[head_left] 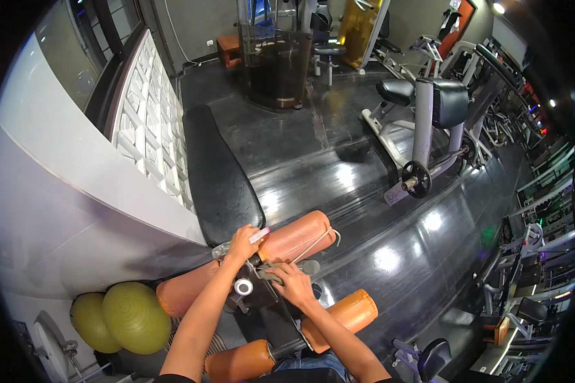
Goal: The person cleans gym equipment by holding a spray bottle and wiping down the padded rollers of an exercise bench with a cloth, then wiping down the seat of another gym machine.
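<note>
1. Head view: left hand [241, 244], one, grip closed round a bottle-like item [259, 235] with a pale pink-and-white end, above the near end of the black exercise pad [220, 179]; exact kind cannot be told.
2. Right hand [294, 284], one, back uppermost, fingers bent over a grey cloth [270, 274]; how tightly the grip is closed cannot be told. Cloth lies at the machine's frame, just beside the upper roller.
3. Upper foam roller [298, 236], salmon-orange, a pale cord [311, 246] across its outer end.
4. Further rollers, three: left [188, 288], lower right [342, 319], lower left [239, 361].
5. Round white-rimmed knob [243, 286], between the forearms.
6. Green exercise balls [137, 317], two, side by side, left of the machine.
</note>
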Tool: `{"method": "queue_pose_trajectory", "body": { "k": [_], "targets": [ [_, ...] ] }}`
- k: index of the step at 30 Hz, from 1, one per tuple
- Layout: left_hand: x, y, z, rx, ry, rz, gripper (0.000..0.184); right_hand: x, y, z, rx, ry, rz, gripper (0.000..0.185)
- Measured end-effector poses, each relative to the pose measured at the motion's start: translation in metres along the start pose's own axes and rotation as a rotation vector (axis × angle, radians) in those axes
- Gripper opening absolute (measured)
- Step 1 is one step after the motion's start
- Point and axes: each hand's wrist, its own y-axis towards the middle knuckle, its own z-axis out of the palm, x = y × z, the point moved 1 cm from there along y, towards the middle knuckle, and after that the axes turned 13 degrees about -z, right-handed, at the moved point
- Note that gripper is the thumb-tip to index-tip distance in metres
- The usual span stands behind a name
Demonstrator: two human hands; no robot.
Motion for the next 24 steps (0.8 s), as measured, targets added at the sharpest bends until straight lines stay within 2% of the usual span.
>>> {"method": "queue_pose_trajectory", "body": {
  "k": [2,5,9,11,12,14,18,20,24],
  "targets": [
    [-0.012,-0.001,-0.011,-0.012,-0.035,-0.007,0.015,-0.019,-0.004,-0.012,-0.056,0.011,0.022,0.04],
    [-0.014,0.0,-0.018,0.16,-0.092,-0.058,0.019,-0.04,0.0,-0.047,-0.204,-0.081,0.121,0.037],
    [-0.022,-0.001,-0.034,0.165,-0.146,-0.023,0.018,-0.076,0.014,-0.091,-0.403,-0.125,0.296,0.033],
    [-0.029,-0.003,-0.043,0.176,-0.167,0.135,0.019,-0.085,0.015,-0.102,-0.444,-0.08,0.379,0.03],
    [-0.029,-0.002,-0.046,0.175,-0.167,0.134,0.019,-0.085,0.017,-0.105,-0.47,-0.056,0.397,0.029],
    [-0.031,-0.003,-0.05,0.197,-0.1,0.366,0.024,-0.083,0.017,-0.095,-0.5,-0.052,0.381,0.029],
    [-0.035,-0.003,-0.062,0.3,-0.126,0.484,0.028,-0.059,0.019,-0.058,-0.606,-0.054,0.345,0.031],
    [-0.037,-0.005,-0.064,0.352,-0.034,0.479,0.029,-0.044,0.016,-0.03,-0.568,0.068,0.366,0.033],
    [-0.033,-0.008,-0.061,0.355,-0.107,0.486,0.028,0.01,0.017,0.001,-0.237,0.083,0.258,0.039]
  ]
}}
